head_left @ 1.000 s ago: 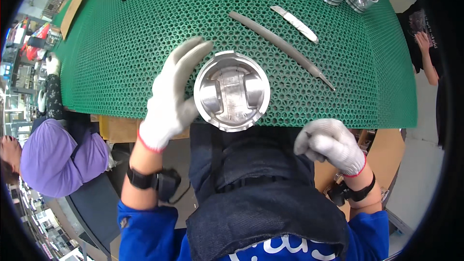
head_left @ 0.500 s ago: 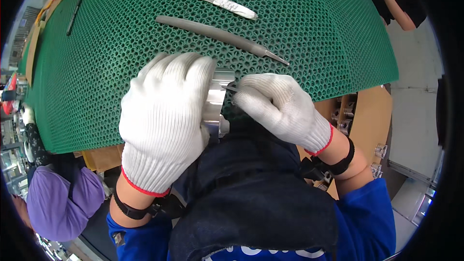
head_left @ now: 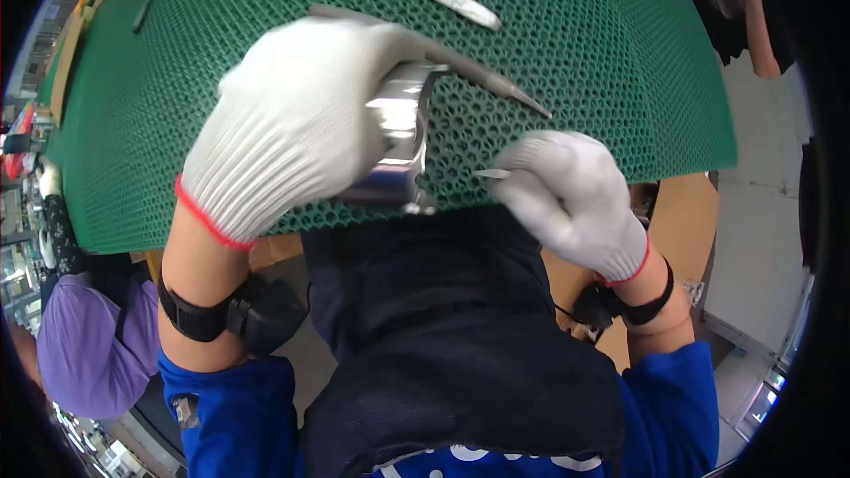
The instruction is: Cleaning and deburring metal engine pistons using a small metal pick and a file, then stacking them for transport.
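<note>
The right hand (head_left: pixel 575 199), fingers curled, pinches a slim metal tool (head_left: pixel 492 174), its tip pointing left, apart from the piston (head_left: pixel 398 124). The left hand (head_left: pixel 297 115), back upward, wraps around that piston, tipped sideways over the table's (head_left: pixel 611 80) near edge. Beyond lie a gray file (head_left: pixel 487 78), partly hidden, and a white-wrapped knife (head_left: pixel 453 2).

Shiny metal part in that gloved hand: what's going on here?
The person's gloved left hand holds the metal part over the green mat. The gloved right hand pinches a thin tool, its tip pointing toward the part but not touching it. A file and a wrapped blade lie beyond, on the mat.
</note>
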Tool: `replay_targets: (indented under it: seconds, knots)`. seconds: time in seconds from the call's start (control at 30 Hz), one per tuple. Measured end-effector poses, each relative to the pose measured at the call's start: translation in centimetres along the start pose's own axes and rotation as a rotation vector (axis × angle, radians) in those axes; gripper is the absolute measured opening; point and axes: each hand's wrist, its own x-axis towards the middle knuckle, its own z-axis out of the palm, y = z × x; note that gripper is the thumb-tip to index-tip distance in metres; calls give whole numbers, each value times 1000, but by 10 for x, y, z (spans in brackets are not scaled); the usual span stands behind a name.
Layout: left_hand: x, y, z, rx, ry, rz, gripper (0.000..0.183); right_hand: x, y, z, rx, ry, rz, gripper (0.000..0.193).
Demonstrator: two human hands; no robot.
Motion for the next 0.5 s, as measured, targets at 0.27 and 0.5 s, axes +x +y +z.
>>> replay_targets:
  seconds: [0.27,0.5]
  knots:
    - [-228,-265,-6,-414,723,-870,35,-30,44,-30,-394,25,173,20]
    - [-171,-116,-75,320,406,-762,77,-41,79,-43,-503,100,204,20]
